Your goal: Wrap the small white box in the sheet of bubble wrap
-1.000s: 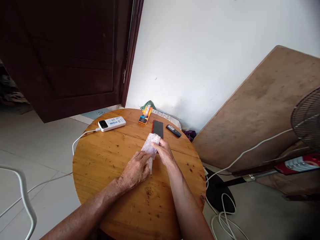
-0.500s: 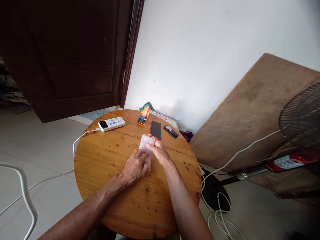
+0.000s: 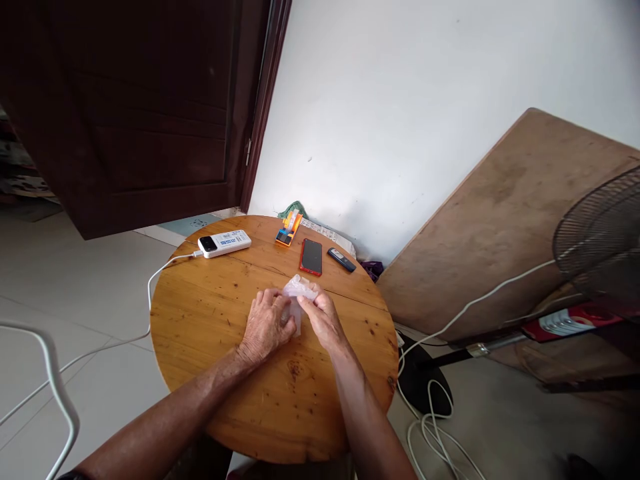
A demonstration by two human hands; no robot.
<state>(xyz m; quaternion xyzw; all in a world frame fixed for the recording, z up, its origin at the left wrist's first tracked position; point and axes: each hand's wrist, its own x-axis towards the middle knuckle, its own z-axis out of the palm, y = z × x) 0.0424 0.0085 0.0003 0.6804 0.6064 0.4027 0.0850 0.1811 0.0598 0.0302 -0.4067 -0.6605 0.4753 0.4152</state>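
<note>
Left hand (image 3: 265,327) and right hand (image 3: 324,321) both pinch the bubble-wrap bundle (image 3: 297,289), which rests on the table (image 3: 200,333) just on the near side of the red phone (image 3: 311,257). The wrap looks mostly folded; its upper end appears loose.

Clear bubble wrap (image 3: 297,293), crumpled, lies mid-table, pinched between both hands.

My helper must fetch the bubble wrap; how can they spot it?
On the round wooden table, the left hand and right hand meet. The bubble wrap is the crumpled clear sheet pinched between them, unlike the hard phone and power bank behind.
</note>
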